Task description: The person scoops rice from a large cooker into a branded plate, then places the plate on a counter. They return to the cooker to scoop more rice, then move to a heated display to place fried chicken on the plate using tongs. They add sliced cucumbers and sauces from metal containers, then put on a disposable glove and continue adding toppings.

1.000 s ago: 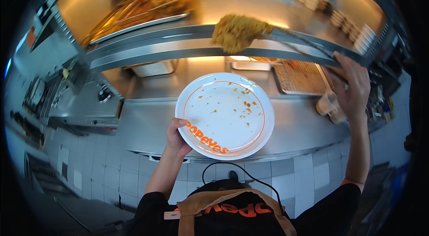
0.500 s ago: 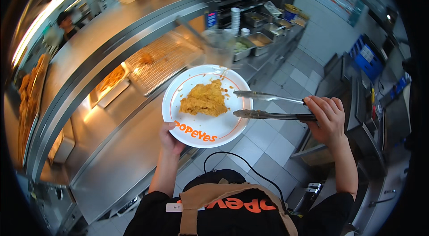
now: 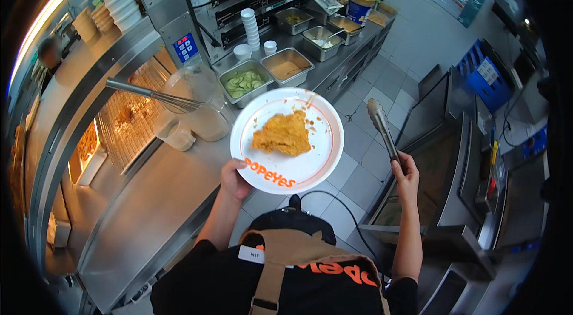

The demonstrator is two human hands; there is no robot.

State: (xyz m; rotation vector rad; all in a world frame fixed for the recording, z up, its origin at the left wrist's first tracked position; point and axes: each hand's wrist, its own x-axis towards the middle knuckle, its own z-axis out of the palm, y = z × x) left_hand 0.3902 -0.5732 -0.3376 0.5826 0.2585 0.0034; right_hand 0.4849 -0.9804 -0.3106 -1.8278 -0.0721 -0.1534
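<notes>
My left hand [image 3: 234,179] grips the near left rim of a white round plate [image 3: 325,157] with orange lettering and an orange ring. On the plate lies a piece of golden fried chicken [image 3: 282,133], with loose crumbs scattered round it. Off to the right, my right hand [image 3: 406,175] is closed on the dark handles of metal tongs [image 3: 382,123]. The tongs point up and away from me, arms close together, apart from the plate. Nothing shows between their tips.
Beyond the plate, a steel counter holds a tub of sliced cucumbers [image 3: 245,82], a tub of tan sauce [image 3: 287,69] and stacked white cups [image 3: 249,28]. Left stand a whisk [image 3: 161,96], a clear pitcher [image 3: 206,112] and a warming rack [image 3: 128,115]. A person [image 3: 49,55] stands far left.
My view has swung right toward the tubs. The tongs have moved away from the plate, turned upward and closed together. The chicken stays on the plate in my left hand.
</notes>
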